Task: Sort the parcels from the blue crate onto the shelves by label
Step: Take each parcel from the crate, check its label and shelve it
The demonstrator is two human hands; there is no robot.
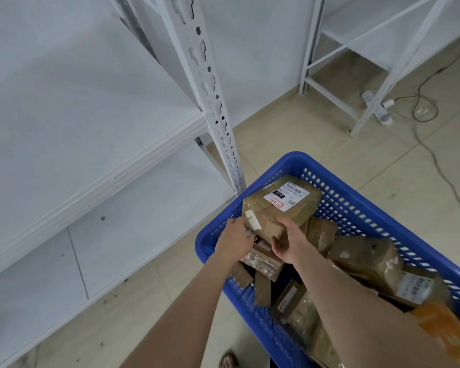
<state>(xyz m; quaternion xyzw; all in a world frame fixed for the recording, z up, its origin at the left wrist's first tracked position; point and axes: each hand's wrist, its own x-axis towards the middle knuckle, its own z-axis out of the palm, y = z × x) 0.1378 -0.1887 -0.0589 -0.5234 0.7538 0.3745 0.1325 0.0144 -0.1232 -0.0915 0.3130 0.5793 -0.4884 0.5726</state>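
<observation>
A blue crate (361, 208) stands on the floor at the lower right, filled with several brown taped parcels. Both hands hold one brown cardboard parcel (290, 208) just above the pile; it carries a white label with a barcode and a red-framed mark on top. My left hand (234, 241) grips its near left end. My right hand (290, 243) grips its near right corner, thumb on top. White metal shelves (91, 144) stand to the left, their boards bare.
A perforated white upright (218, 112) of the left rack stands close to the crate's far corner. A second white rack (356, 49) is at the back right, with a power strip (383, 112) and cables on the tiled floor beneath.
</observation>
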